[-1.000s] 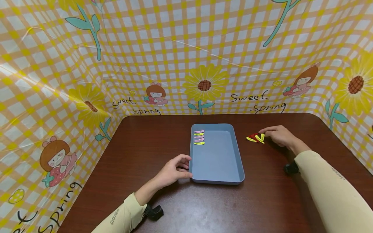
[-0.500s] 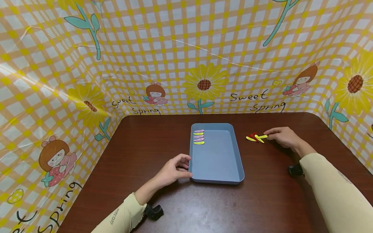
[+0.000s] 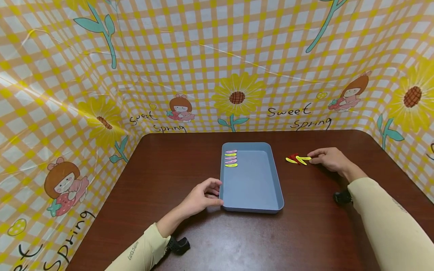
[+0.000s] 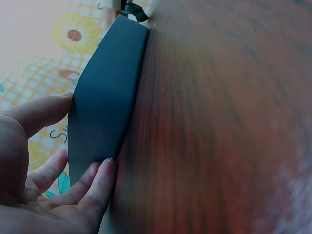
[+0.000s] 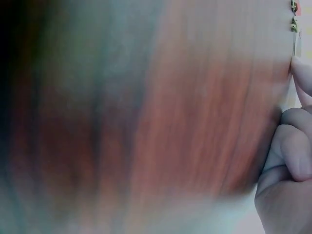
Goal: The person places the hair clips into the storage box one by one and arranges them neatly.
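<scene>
My left hand [image 3: 200, 197] rests against the left wall of a blue-grey tray [image 3: 252, 186]. In the left wrist view, its thumb and loosely bent fingers touch the tray's outer wall [image 4: 107, 87]. To the right of the tray, my right hand [image 3: 331, 159] pinches the right end of a yellow snap hair clip [image 3: 304, 158] between thumb and forefinger. That clip lies over a small pile with red hair clips [image 3: 294, 156] and other yellow ones. Inside the tray, several pink and yellow hair clips [image 3: 231, 161] lie in a column along the upper left.
A dark brown wooden table [image 3: 162, 169] bears everything. Behind it and at both sides rises a checked plastic sheet [image 3: 203, 64] printed with sunflowers. Each wrist wears a black strap mount [image 3: 179, 245].
My right hand has moved slightly right, and the yellow clip at its fingertips has turned from slanting to nearly level. The left hand and tray stay in place.
</scene>
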The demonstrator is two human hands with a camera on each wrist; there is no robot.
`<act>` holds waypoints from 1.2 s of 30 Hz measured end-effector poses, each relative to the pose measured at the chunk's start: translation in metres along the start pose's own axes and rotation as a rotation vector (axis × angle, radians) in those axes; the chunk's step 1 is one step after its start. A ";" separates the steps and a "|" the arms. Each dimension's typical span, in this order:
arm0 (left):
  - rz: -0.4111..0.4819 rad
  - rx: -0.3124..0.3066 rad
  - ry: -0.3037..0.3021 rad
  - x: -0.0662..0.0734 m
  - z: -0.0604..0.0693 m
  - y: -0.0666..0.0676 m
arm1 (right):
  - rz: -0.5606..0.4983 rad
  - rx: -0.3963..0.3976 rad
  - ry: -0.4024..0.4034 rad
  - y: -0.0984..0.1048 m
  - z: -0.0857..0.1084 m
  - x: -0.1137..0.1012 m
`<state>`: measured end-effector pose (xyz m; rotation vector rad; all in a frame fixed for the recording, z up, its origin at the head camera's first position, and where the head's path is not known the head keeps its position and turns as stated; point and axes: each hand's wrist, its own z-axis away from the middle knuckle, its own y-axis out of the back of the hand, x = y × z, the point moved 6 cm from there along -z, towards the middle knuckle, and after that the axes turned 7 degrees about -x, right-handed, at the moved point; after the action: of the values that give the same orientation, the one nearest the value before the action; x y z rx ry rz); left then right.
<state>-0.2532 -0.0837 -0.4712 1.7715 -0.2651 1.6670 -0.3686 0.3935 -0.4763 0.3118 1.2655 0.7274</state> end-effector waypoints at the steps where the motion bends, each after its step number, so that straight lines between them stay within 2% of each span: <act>1: -0.001 0.001 0.001 0.000 0.000 0.000 | -0.002 0.001 0.000 0.000 0.000 0.001; 14: -0.012 -0.002 -0.013 0.001 -0.002 0.000 | 0.026 0.025 -0.002 0.001 0.000 0.002; 21: -0.004 -0.004 -0.010 0.000 -0.002 0.000 | 0.204 0.056 0.064 -0.005 0.002 -0.020; 26: 0.002 -0.003 0.008 -0.002 -0.001 0.000 | 0.276 0.093 0.097 -0.005 -0.003 -0.023; 32: 0.005 -0.003 -0.003 0.000 -0.001 0.000 | 0.286 0.140 0.081 0.000 -0.005 -0.017; 36: 0.001 -0.003 -0.009 0.000 -0.002 0.001 | 0.267 0.141 0.066 0.003 -0.003 -0.015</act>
<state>-0.2551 -0.0832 -0.4714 1.7776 -0.2723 1.6594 -0.3738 0.3853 -0.4641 0.5838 1.3554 0.8829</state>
